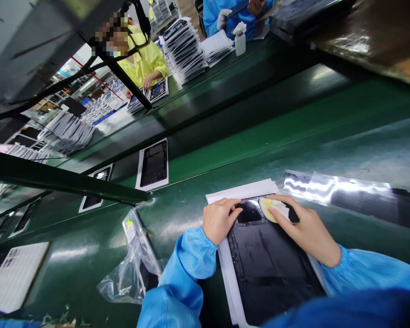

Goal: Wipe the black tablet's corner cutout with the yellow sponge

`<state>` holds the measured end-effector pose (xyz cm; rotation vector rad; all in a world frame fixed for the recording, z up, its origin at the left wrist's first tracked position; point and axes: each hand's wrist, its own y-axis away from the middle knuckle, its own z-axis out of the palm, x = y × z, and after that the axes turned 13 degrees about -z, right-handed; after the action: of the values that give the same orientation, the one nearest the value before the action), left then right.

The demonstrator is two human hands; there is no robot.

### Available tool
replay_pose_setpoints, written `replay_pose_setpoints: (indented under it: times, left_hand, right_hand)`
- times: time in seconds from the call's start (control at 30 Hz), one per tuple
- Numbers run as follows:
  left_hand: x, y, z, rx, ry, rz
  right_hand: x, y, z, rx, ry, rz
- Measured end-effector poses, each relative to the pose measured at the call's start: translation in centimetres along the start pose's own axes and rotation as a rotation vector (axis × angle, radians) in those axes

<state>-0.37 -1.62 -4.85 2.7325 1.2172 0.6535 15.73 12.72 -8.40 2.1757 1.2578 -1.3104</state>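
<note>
Seemingly we are wiping only the far end of the black panel (266, 269), which lies on a white sheet (239, 190) on the green bench (191, 214), our left hand (220, 220) holding its far corner with curled fingers, our right hand (305, 232) pressing closed fingers onto the yellowish cloth (273, 208), the near part left.

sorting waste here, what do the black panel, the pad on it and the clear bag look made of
Black panel: glossy, reflective, probably glass or plastic. Pad under the right hand: soft yellowish cloth or foam, creased. Clear bag: thin crinkled plastic film.

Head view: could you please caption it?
Left hand rests on a dark panel; right hand holds a cloth to it.
</note>
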Motion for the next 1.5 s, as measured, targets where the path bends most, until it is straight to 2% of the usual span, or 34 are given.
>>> replay_pose_setpoints:
  times: [0.17, 0.3, 0.4, 0.53, 0.6, 0.8, 0.93, 1.0, 1.17, 1.23, 1.43, 1.5]
  left_hand:
    - [0.4, 0.4, -0.1, 0.038, -0.172, 0.104]
    - [0.8, 0.7, -0.2, 0.177, -0.406, 0.197]
    - [0.1, 0.9, -0.2, 0.27, -0.477, 0.239]
    - [-2.1, 1.6, 0.1, 0.325, -0.473, 0.537]
    - [-3.0, 1.9, 0.3, 0.338, -0.463, 0.616]
    - [-3.1, 2.2, 0.7, 0.323, -0.508, 0.526]
    - [-3.4, 2.9, 0.6, 0.277, -0.451, 0.602]
    - [-3.7, 3.3, 0.5, 0.269, -0.417, 0.629]
    - [-4.0, 3.4, 0.6, 0.288, -0.371, 0.621]
    - [-4.1, 3.2, 0.7, 0.273, -0.365, 0.61]
    - [-4.6, 3.0, 1.2, 0.212, -0.331, 0.573]
    - [-4.7, 3.0, 1.2, 0.213, -0.332, 0.578]
  right_hand:
    - [0.1, 0.1, 0.0, -0.01, 0.007, -0.004]
    - [0.2, 0.1, 0.1, -0.02, 0.005, -0.016]
    - [0.3, 0.2, 0.1, -0.018, -0.004, -0.015]
    - [0.5, 0.2, 0.2, -0.016, -0.004, -0.013]
    - [0.5, 0.2, 0.3, -0.013, -0.001, -0.014]
    - [0.4, 0.2, 0.1, -0.016, 0.045, -0.048]
    - [0.3, 0.2, 0.1, -0.002, 0.085, -0.089]
    - [-0.1, 0.0, 0.8, 0.001, 0.114, -0.117]
    - [-2.2, -1.0, 4.1, -0.071, 0.146, -0.221]
    - [-2.4, -1.3, 4.4, -0.09, 0.161, -0.245]
    - [-0.3, -0.6, 0.8, 0.005, 0.264, -0.167]
    - [0.0, -0.1, 0.4, 0.027, 0.268, -0.142]
